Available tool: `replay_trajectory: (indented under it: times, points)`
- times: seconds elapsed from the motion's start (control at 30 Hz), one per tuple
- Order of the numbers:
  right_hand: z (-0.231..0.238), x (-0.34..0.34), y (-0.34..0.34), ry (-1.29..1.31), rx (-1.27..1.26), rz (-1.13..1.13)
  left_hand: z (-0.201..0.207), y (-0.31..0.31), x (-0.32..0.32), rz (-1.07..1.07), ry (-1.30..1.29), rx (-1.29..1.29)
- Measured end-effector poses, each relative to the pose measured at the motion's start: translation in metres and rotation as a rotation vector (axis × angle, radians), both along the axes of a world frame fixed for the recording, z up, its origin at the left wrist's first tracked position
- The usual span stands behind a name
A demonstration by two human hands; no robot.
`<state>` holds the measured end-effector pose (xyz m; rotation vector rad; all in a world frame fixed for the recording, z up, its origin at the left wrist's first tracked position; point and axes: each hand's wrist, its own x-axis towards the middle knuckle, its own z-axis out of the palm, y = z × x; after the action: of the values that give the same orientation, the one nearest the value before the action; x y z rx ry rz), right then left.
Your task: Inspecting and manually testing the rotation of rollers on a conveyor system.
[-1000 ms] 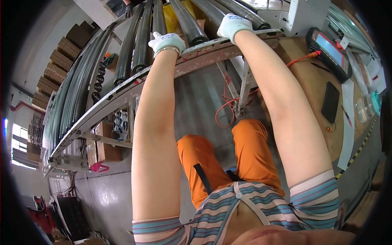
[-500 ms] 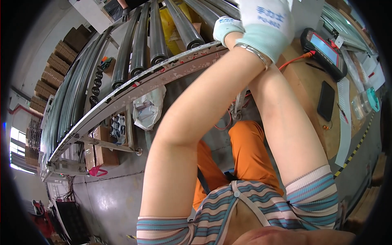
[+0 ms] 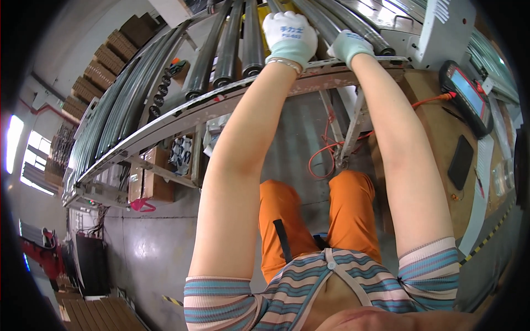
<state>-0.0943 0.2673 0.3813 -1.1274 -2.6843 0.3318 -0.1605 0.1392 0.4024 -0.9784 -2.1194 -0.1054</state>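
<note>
Both my hands wear white gloves with pale mint cuffs and reach forward over a conveyor of dark metal rollers [image 3: 232,47]. My left hand [image 3: 291,37] rests on top of the rollers with its fingers curled. Whatever it may hold is hidden beneath it. Farther right, my right hand [image 3: 352,46] is beside a long roller [image 3: 320,21], near the conveyor's front rail [image 3: 182,113]. Its thumb points left, while its other fingers are mostly out of sight. A bracelet circles my left wrist.
On the brown table at right lie a handheld screen device [image 3: 469,99] with an orange cable, a black phone [image 3: 460,163] and a paper strip [image 3: 477,198]. An orange cable [image 3: 326,157] loops near the conveyor leg. Cartons [image 3: 146,182] stand under the conveyor; cardboard stacks [image 3: 105,63] stand at left.
My hands were close together at the upper right, the left arm crossing over. Now they are apart, with the left moved left and down onto the rollers. The view has shifted too.
</note>
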Motion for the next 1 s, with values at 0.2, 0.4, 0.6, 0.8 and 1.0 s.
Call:
replay_trajectory:
  times: [0.2, 0.4, 0.6, 0.8, 1.0]
  points:
    - [0.005, 0.005, -0.011, 0.02, -0.006, -0.03, -0.019, -0.051, -0.038, 0.236, -0.549, -0.19]
    - [0.001, 0.002, -0.003, 0.036, -0.026, -0.052, -0.019, -0.047, -0.04, 0.244, -0.622, -0.359]
    - [0.002, 0.005, -0.002, 0.075, -0.029, -0.042, -0.023, -0.053, -0.051, 0.263, -0.733, -0.031]
    - [0.002, 0.002, 0.002, 0.059, -0.104, -0.022, -0.021, -0.054, -0.054, 0.404, -0.887, 0.153]
    - [0.003, 0.005, -0.001, 0.076, -0.042, -0.042, -0.02, -0.053, -0.051, 0.426, -0.871, 0.168]
